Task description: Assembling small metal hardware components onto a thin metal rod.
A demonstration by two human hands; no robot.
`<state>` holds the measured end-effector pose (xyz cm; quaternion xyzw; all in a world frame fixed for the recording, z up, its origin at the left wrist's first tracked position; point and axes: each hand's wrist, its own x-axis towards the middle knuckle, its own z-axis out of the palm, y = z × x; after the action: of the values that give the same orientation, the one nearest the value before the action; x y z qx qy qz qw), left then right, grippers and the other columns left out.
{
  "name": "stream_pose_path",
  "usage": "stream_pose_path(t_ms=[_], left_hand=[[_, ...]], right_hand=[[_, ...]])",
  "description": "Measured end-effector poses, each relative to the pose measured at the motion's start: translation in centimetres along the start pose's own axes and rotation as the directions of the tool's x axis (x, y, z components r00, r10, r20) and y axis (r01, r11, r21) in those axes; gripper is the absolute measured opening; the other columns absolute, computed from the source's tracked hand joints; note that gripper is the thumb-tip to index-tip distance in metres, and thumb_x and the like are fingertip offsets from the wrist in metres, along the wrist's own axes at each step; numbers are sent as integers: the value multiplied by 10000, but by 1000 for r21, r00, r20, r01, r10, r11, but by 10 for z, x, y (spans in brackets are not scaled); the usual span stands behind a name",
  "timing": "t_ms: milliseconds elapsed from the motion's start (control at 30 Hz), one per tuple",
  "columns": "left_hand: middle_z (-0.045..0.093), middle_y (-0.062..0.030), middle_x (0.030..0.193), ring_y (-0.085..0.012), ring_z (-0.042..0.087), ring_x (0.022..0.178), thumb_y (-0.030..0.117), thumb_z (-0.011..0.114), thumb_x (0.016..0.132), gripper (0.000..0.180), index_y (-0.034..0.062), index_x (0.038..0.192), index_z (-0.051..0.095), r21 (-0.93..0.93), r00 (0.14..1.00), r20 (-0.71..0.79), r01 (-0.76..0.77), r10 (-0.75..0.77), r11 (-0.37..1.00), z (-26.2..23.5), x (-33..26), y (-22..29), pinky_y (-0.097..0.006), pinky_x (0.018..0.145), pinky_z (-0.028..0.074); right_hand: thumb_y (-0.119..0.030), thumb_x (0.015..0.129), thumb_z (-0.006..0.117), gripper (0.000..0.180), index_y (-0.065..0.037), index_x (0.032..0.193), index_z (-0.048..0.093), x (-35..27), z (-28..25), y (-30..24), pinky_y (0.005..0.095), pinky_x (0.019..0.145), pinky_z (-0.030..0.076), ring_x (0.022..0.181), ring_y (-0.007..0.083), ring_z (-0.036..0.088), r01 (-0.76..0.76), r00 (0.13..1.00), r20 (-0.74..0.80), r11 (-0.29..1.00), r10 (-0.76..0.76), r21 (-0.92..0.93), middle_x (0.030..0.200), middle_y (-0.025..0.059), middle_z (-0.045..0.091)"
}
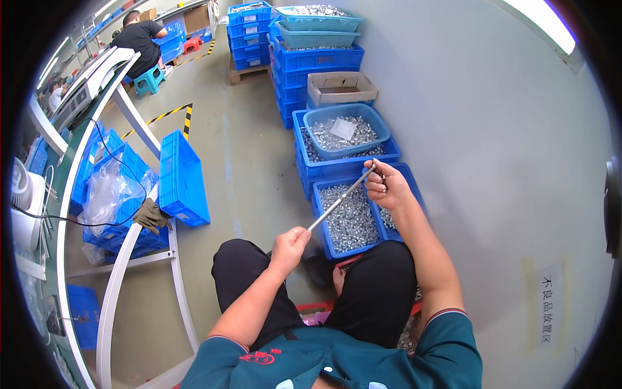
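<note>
Slim grey metal rod (338, 205) spans the gap between both hands, long axis slanting lower left to upper right; each hand is on 1 end, so neither's nearer. Left hand (289, 251) fingers pinch the low end. Right hand (387, 183) thumb and fingers pinch the high end; others curl by something small and shiny (384, 190), can't tell what. Below: divided blue plastic bin (356, 251) of silvery metal parts (348, 223). Beyond: light-blue plastic basin (337, 154), more parts.

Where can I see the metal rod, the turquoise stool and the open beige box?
Metal rod (341, 198), head view: middle of its shaft.
Turquoise stool (149, 77), head view: its upper part.
Open beige box (343, 98), head view: its front wall.
</note>
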<state>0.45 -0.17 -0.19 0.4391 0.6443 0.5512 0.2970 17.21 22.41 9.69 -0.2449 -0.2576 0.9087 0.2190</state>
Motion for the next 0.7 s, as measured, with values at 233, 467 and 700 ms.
stream_pose_path(t_ms=[233,467,700], left_hand=[[330,60,499,-29,253,411,299,503,899,280,76,730,517,-364,909,348,357,-230,860,-5,0,8,-200,383,192],[293,67,475,-31,208,378,299,479,910,279,85,731,482,-406,784,522,575,-336,711,-13,6,19,-199,363,159],[294,66,472,-32,205,372,301,472,913,283,88,727,479,-395,787,517,568,-337,722,-12,5,17,-198,359,159]], right_hand=[[-290,932,408,269,-62,947,551,-2,2,0,183,332,234,399,61,314,56,994,90,998,-54,-17,539,-21,367],[-300,932,421,283,-66,1032,544,-5,9,4,173,347,237,431,48,330,99,989,109,995,-97,-12,577,-24,387],[-204,889,526,188,-48,989,554,-4,5,2,177,351,240,440,50,346,286,954,-13,920,-300,-267,600,-16,411]])
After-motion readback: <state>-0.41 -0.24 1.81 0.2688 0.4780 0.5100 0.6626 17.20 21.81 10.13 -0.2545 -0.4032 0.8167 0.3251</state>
